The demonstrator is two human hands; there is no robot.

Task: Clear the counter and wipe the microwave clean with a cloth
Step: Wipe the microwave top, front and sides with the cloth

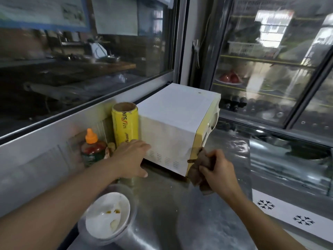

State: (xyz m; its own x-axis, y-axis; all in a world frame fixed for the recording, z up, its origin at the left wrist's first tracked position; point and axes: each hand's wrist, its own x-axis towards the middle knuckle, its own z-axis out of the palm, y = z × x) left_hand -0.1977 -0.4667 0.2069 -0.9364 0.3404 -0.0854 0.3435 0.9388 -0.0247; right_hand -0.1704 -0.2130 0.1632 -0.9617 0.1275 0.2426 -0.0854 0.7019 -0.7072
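Here I see the boxy white microwave with a yellowed front standing on the shiny steel surface, its back end close to the window frame. My right hand grips a crumpled brown cloth and holds it against the microwave's near front corner, low down by the base. My left hand reaches to the microwave's near side panel beside the vent slots; the fingers lie fairly straight against that side, the thumb low near the surface, grasping nothing that I can make out. Just left of the microwave stands an upright yellow roll of cling wrap on a cardboard core, touching or nearly touching the side panel; I cannot tell which. Further left of the microwave, against the steel back panel, is a red sauce bottle with an orange cap. Nearer to me than the microwave, under my left forearm, sits a white bowl with a few scraps inside.
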